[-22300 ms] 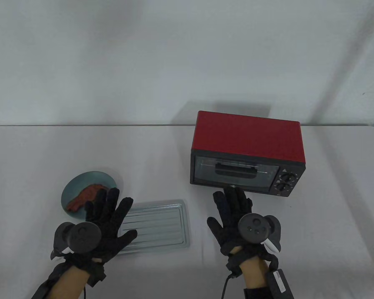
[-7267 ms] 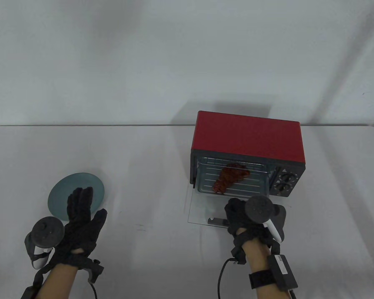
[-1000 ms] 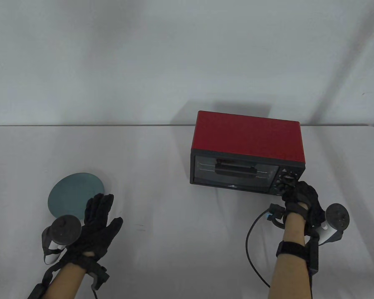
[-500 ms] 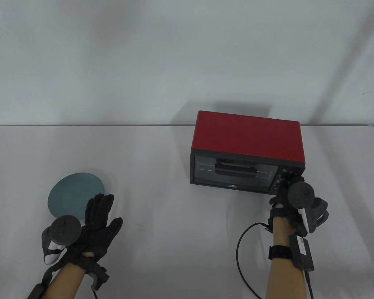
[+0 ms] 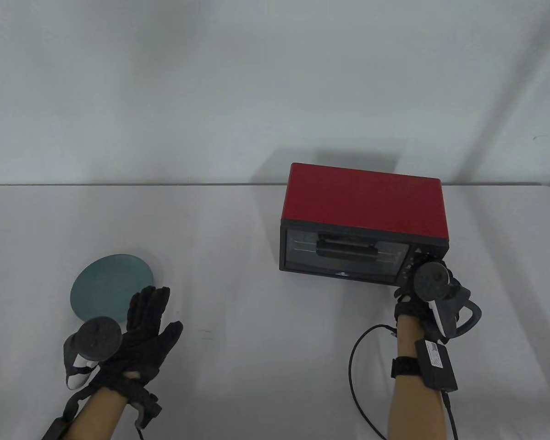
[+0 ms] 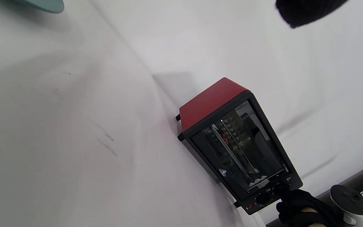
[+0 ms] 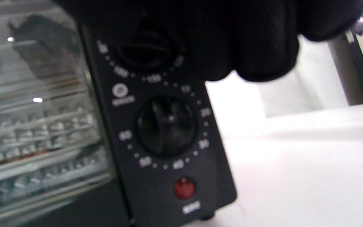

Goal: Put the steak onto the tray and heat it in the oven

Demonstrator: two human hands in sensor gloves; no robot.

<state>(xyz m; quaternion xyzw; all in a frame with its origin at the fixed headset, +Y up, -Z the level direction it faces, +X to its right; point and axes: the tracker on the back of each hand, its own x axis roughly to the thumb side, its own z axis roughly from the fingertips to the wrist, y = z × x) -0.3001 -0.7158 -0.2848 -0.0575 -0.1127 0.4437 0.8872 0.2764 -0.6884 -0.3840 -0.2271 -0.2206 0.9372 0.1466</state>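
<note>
The red oven [image 5: 364, 201] stands at the right of the table with its glass door [image 5: 343, 250] closed. Through the glass the ribbed tray [image 7: 36, 135] shows, and a faint red patch of steak [image 6: 227, 143]. My right hand [image 5: 415, 270] is at the control panel, fingers curled around the upper knob [image 7: 146, 52]. The lower timer knob [image 7: 167, 124] is free, with a red lamp [image 7: 184, 188] below it. My left hand [image 5: 149, 305] lies flat on the table, fingers straight, holding nothing, just right of the teal plate [image 5: 110, 284].
The teal plate carries nothing. A black cable [image 5: 362, 366] loops on the table left of my right forearm. The white table [image 5: 238, 256] ends at a wall just behind the oven.
My right wrist has rolled at the upper knob, bringing the tracker from the right side to on top of the hand. The left hand, plate and oven door stayed put.
</note>
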